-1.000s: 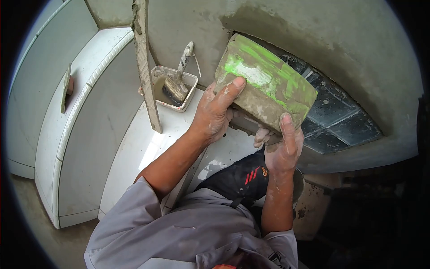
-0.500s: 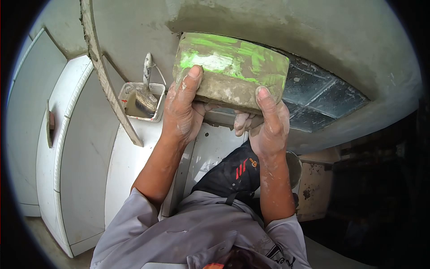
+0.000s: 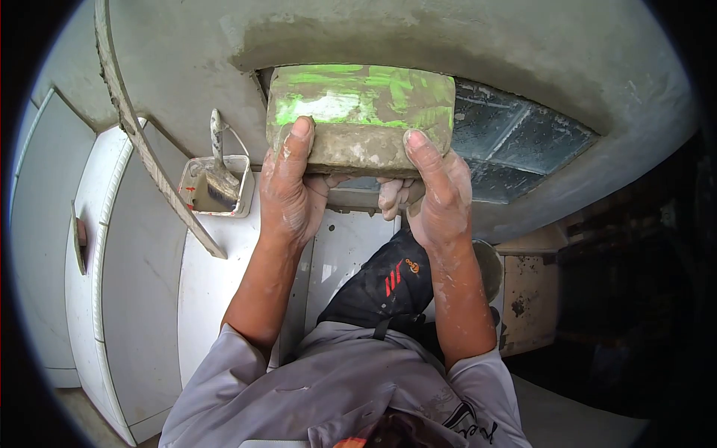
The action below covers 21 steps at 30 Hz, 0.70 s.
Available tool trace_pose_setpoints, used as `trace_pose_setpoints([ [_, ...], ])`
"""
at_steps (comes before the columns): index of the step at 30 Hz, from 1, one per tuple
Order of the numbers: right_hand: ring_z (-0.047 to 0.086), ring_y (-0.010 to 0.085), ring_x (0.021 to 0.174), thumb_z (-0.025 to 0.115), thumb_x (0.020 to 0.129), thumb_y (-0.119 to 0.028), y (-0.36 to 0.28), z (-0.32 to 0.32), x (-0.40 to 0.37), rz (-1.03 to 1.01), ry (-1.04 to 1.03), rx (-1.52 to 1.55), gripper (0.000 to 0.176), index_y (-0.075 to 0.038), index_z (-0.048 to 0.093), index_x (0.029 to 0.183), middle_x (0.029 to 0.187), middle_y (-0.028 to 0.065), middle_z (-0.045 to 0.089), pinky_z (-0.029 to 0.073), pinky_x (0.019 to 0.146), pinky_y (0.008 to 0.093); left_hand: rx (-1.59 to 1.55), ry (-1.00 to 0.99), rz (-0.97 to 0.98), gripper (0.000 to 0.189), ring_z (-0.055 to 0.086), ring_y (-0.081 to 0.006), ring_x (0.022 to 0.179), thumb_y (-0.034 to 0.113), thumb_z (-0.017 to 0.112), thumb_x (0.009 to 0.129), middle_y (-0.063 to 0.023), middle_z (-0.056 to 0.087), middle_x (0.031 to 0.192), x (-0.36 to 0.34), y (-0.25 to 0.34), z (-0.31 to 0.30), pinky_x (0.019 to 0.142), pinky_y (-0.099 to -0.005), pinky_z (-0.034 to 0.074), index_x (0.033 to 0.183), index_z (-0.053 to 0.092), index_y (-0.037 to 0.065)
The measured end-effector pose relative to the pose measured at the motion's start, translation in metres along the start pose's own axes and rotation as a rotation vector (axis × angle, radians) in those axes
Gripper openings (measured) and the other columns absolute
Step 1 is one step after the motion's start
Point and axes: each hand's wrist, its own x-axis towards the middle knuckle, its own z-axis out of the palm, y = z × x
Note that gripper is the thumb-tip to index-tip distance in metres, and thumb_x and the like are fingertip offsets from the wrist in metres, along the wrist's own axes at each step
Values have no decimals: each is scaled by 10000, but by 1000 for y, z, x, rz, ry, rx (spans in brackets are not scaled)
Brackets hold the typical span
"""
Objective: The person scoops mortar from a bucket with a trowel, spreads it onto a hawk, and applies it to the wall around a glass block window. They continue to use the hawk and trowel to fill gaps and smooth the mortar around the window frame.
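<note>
My left hand (image 3: 287,190) and my right hand (image 3: 442,198) hold a thick rectangular block (image 3: 358,101) between them. Its upper face is grey with bright green streaks and a white patch, and its near side is caked with wet-looking cement. Both thumbs press on that near side while the other fingers curl beneath, partly hidden. Cement residue coats both hands. Behind the block, a wet, spotted glass window (image 3: 497,142) sits in a recess of the grey plastered wall (image 3: 523,45), and the block covers part of this opening.
Left of my hands, a square tub (image 3: 245,196) with murky liquid holds a wide brush (image 3: 221,175). A long wooden strip (image 3: 142,145) leans in front of it. White tiled surfaces (image 3: 149,276) fill the left side. A round bucket (image 3: 489,270) stands right of my leg.
The block and both hands have shifted left in view, and the block now looks more level. The wall, tub and wooden strip have also shifted left as the view turned.
</note>
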Motion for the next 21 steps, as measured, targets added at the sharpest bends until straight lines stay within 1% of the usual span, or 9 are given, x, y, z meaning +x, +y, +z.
trace_pose_setpoints([
  [4, 630, 185, 493, 617, 984, -358, -12, -15, 0, 21, 23, 22, 462, 88, 588, 1098, 766, 184, 656, 489, 389, 277, 16, -13, -8, 608, 663, -267, 1122, 451, 564, 1015, -175, 608, 1289, 2, -5, 19, 919, -440, 585, 1394, 458, -12],
  [7, 629, 183, 493, 615, 986, -359, -18, -22, -2, 15, 34, 28, 458, 86, 591, 1092, 768, 178, 656, 486, 388, 275, -70, 35, 4, 555, 690, -258, 1040, 391, 633, 990, -169, 640, 1195, 0, -7, 36, 813, -429, 611, 1330, 493, -25],
  [18, 620, 157, 485, 604, 991, -360, -37, -64, -5, -1, 65, 46, 442, 76, 604, 1065, 754, 154, 651, 467, 367, 255, -29, 5, -17, 542, 694, -258, 1036, 379, 637, 989, -170, 648, 1183, -5, -31, 76, 829, -418, 616, 1320, 505, -28],
  [21, 620, 132, 501, 644, 975, -363, -41, -76, -6, 5, 56, 78, 428, 55, 611, 1060, 754, 112, 628, 480, 377, 241, -27, -10, -24, 541, 695, -260, 1034, 378, 635, 990, -173, 647, 1186, -5, -36, 85, 840, -424, 615, 1320, 504, -31],
])
